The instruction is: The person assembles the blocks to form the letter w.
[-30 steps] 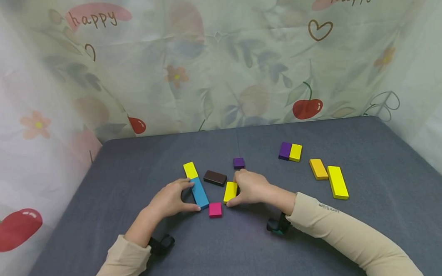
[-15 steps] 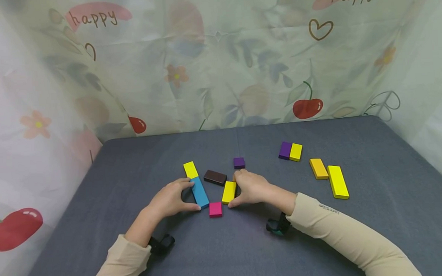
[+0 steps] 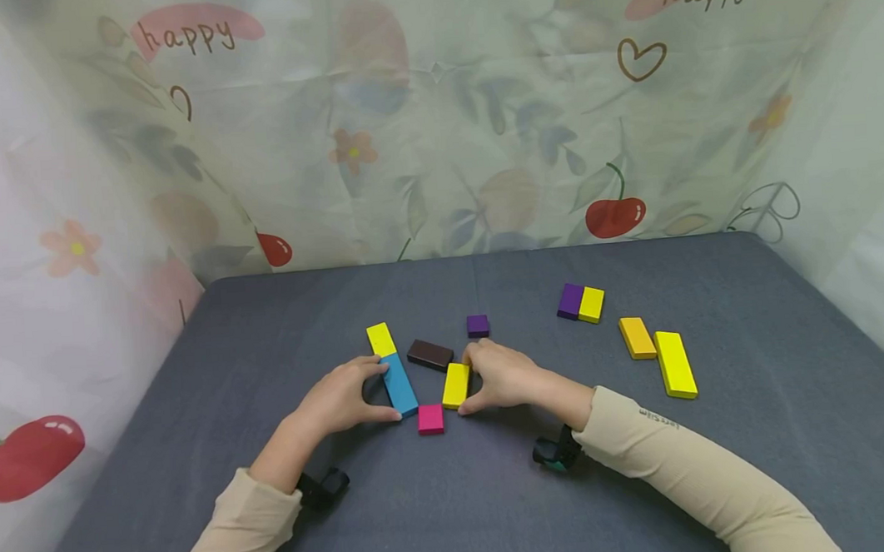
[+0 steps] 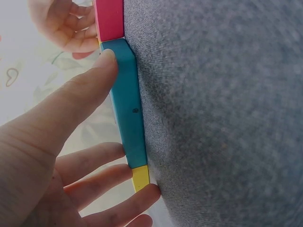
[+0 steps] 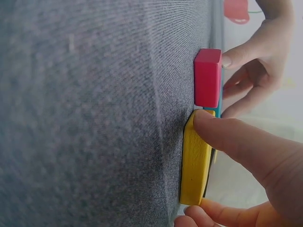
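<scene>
My left hand holds a blue block lengthwise, thumb at its near end and fingers towards the far end. A small yellow block adjoins the blue block's far end. With thumb and fingers, my right hand grips the two ends of another yellow block, lying tilted on the cloth. Between the two hands, a pink block sits near the close ends of the blue and yellow blocks. The right wrist view shows the thumb on the yellow block. Behind lies a dark brown block, close to the gripped yellow one.
A small purple block stands beyond my right hand. Farther right lie a purple block against a yellow block, an orange-yellow block and a long yellow block. A printed curtain rises behind the grey table.
My right hand has shifted the gripped yellow block slightly left, and its far end now sits nearer the brown block. The left hand and the blue block have stayed put.
</scene>
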Demonstrator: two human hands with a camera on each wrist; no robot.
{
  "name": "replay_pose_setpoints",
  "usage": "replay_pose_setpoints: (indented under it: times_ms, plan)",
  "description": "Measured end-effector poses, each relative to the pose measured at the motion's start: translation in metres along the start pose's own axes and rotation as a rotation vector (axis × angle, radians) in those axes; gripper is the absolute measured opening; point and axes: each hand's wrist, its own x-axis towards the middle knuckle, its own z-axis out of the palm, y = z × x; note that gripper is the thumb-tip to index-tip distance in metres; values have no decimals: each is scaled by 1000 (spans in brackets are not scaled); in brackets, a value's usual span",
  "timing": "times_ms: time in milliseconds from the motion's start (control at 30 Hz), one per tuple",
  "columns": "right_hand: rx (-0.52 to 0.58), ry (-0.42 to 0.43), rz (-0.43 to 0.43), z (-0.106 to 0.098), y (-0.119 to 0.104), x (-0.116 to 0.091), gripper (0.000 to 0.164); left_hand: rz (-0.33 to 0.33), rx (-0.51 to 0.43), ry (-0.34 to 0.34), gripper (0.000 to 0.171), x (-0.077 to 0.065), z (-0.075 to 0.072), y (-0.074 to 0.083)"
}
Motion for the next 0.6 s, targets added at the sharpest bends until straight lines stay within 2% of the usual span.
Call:
replay_pose_setpoints:
  times_ms: [600]
  plan:
    - [6, -2, -5, 0, -1, -1, 62, -7, 2, -9, 76, 1, 0, -1]
